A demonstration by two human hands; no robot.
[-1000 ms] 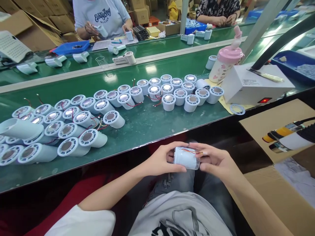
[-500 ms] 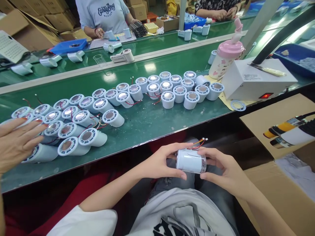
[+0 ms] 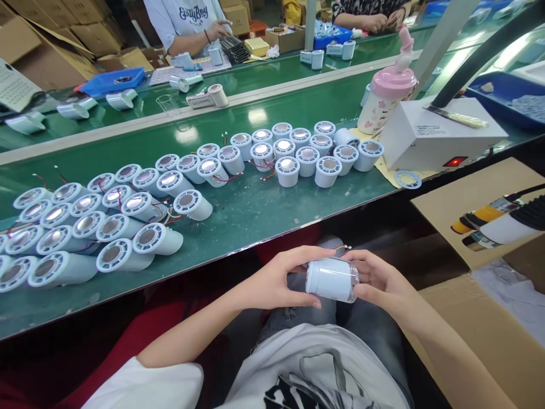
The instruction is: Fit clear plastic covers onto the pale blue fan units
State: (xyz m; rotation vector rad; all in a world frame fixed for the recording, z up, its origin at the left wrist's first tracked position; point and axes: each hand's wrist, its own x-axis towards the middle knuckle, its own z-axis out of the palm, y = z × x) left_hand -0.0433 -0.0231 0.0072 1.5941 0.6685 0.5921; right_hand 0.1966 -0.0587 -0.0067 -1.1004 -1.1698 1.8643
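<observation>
Above my lap, my left hand [image 3: 293, 278] grips a light-blue cylindrical housing [image 3: 324, 279] by its left end, thumb in front and fingers behind. A clear plastic sleeve [image 3: 354, 282] surrounds the housing and sticks out at its right end. Around that clear end my right hand [image 3: 381, 281] is closed, thumb at the front and fingers behind. Thin wires with a small white connector [image 3: 347, 248] show above the housing, between my hands. On the green bench stand several similar blue housings [image 3: 157, 238] with round metallic discs in their ends, some trailing red wires.
A white box with a lit red switch [image 3: 447, 136] stands on the right beside a pink-lidded cup [image 3: 383, 96]. A flat blue ring [image 3: 407, 179] lies at the bench edge. An open cardboard box [image 3: 477, 318] is at my right. Across the bench sits a person [image 3: 187, 28].
My right hand has shifted its hold on the clear end, and the wires are now more hidden. The other person's hand at the left has left the view. The bench appears slightly shifted left.
</observation>
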